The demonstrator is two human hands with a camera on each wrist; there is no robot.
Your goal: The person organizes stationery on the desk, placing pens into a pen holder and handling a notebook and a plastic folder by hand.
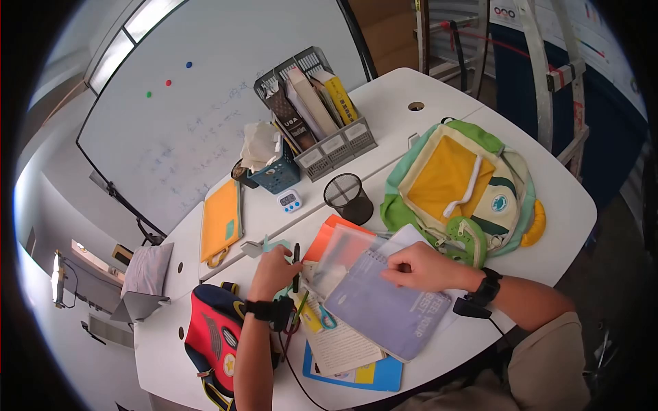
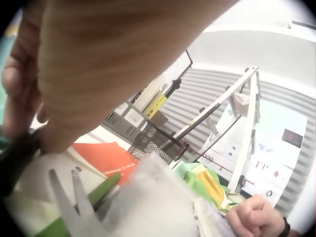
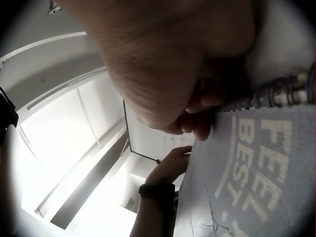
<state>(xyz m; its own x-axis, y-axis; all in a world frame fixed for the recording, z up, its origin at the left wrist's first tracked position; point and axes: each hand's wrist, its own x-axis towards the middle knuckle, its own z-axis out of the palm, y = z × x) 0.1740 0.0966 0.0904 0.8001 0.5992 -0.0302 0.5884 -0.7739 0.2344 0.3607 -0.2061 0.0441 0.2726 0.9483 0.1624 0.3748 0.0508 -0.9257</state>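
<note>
My left hand (image 1: 273, 272) pinches a slim black pen (image 1: 297, 266) over the stationery; in the left wrist view, fingers and thumb close on a dark, blurred shape. Scissors (image 2: 74, 200) and a green pencil (image 2: 101, 191) lie just below that hand. Beside them is a yellow item (image 1: 310, 317). A mint-coloured piece (image 1: 277, 244) shows behind the left hand. Curled into a loose fist, my right hand (image 1: 419, 267) rests on the purple spiral notebook (image 1: 387, 312), near its binding. The notebook overlaps a clear plastic sleeve (image 1: 336, 264), an orange sheet (image 1: 322, 240) and handwritten pages (image 1: 336, 349).
A red-and-navy bag (image 1: 214, 335) lies at left, a green-and-yellow backpack (image 1: 445, 178) at far right. Behind are a mesh pen cup (image 1: 348, 198), a timer (image 1: 289, 201), a tissue basket (image 1: 277, 171), a grey file rack (image 1: 336, 147) and an orange pouch (image 1: 223, 219). A blue booklet (image 1: 391, 378) lies near the front edge.
</note>
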